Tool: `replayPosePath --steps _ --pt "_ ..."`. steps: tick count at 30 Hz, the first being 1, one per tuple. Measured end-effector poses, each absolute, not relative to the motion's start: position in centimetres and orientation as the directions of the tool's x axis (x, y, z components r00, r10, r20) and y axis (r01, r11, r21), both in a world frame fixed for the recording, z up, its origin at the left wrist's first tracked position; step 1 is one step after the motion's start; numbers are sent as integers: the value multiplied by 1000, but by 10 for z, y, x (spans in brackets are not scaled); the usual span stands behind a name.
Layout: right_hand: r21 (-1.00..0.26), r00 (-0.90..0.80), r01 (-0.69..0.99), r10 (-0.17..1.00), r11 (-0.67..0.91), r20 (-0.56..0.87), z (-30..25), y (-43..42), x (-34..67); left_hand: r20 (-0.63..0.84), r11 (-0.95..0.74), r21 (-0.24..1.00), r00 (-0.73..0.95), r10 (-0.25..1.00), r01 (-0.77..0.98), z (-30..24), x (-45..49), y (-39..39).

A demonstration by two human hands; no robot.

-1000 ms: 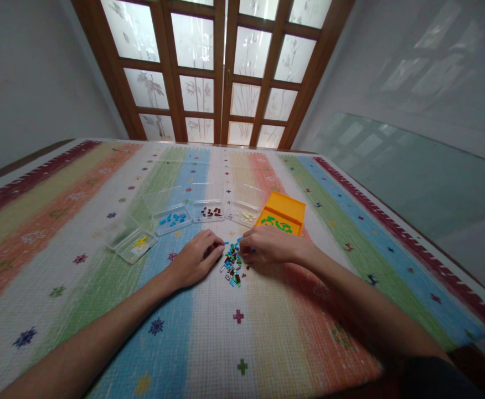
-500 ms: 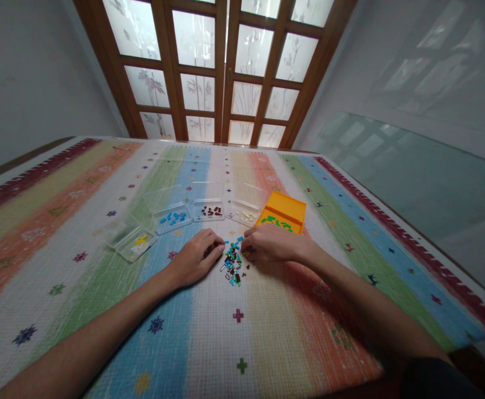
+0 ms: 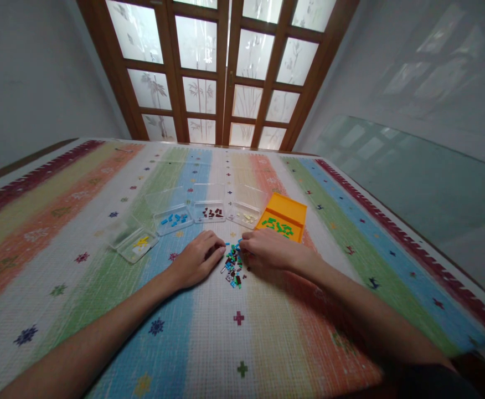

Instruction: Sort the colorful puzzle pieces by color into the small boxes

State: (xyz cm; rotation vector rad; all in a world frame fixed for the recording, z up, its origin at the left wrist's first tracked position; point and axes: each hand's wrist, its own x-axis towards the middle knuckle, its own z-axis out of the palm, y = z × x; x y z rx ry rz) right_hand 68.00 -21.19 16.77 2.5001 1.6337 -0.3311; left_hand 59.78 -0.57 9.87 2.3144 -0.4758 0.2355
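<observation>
A small heap of tiny mixed-colour pieces (image 3: pixel 233 265) lies on the striped cloth between my two hands. My left hand (image 3: pixel 196 259) rests on the cloth just left of the heap, fingers curled with the tips near the pieces. My right hand (image 3: pixel 267 249) lies just right of the heap, its fingers bent and pinched at the heap's top edge; what they hold, if anything, is too small to make out.
Beyond the heap stand clear boxes: one with yellow pieces (image 3: pixel 137 245), one with blue pieces (image 3: pixel 171 219), one with dark red pieces (image 3: pixel 211 213), one with pale pieces (image 3: pixel 246 216). An orange box (image 3: pixel 286 213) holds green pieces. Wooden glass doors (image 3: pixel 221 72) stand behind the table.
Both hands stay at the heap. My right hand's fingers have shifted slightly left over the top of the heap; the view has tilted a little.
</observation>
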Motion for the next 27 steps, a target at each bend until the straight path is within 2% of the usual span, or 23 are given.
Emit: replayPosePath --steps 6,27 --pt "53 428 902 873 -428 -233 167 -211 677 302 -648 648 916 -263 -400 98 597 -6" --pt "42 484 872 850 -487 -209 155 -212 680 321 -655 627 906 -277 -422 97 598 -6"
